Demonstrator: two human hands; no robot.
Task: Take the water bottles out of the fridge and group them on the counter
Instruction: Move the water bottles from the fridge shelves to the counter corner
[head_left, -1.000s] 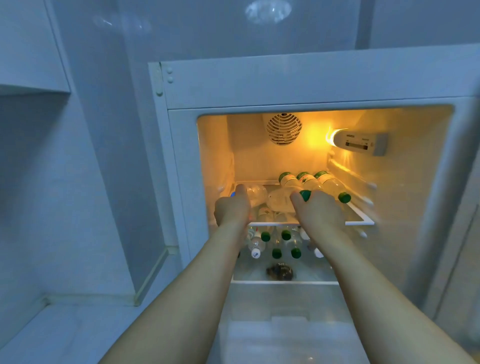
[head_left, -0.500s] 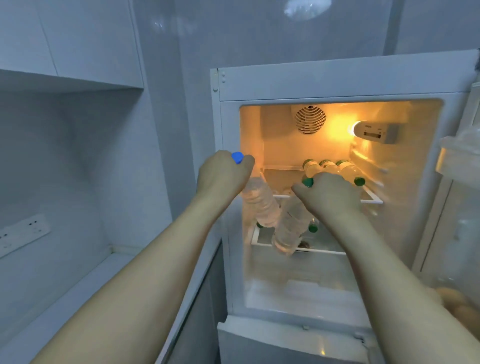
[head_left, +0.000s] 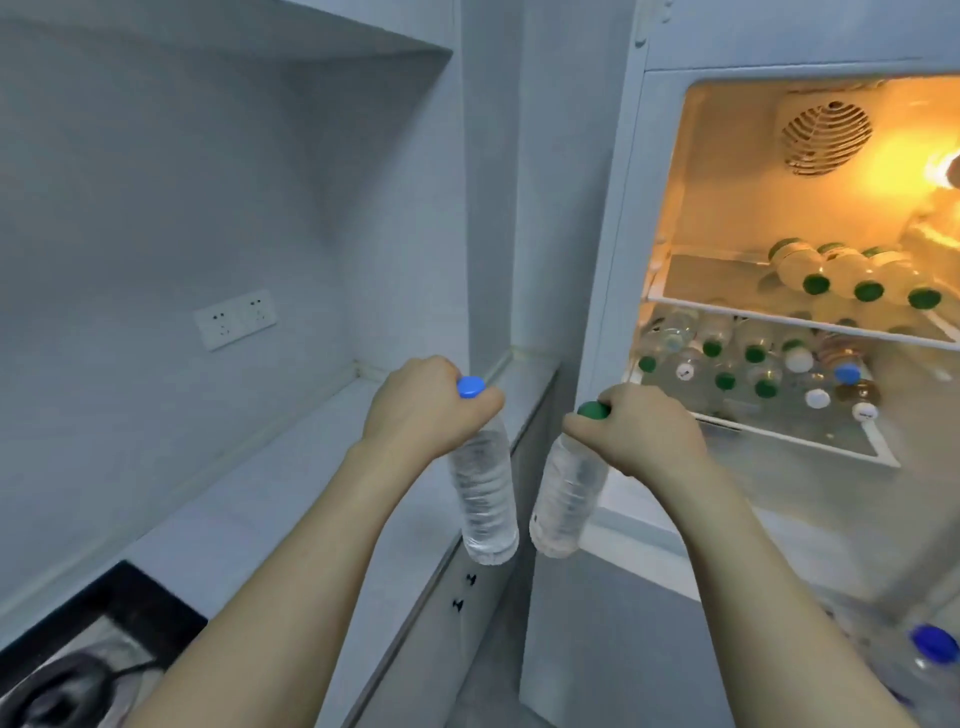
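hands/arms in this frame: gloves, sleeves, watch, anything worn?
Nothing worn that the head view shows. The left hand and right hand are bare: no gloves, no rings visible on the backs of the hands. Both forearms are bare up to the frame's lower edge, with no sleeve cuff, watch, strap, cable or marking on the wrists. Anything above the elbows is out of view.

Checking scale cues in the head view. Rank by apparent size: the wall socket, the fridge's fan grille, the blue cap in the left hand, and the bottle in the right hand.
1. Bottle in the right hand, though nearness to the camera inflates it.
2. Fan grille and wall socket: too alike to rank.
3. Blue cap in the left hand, clearly smallest.
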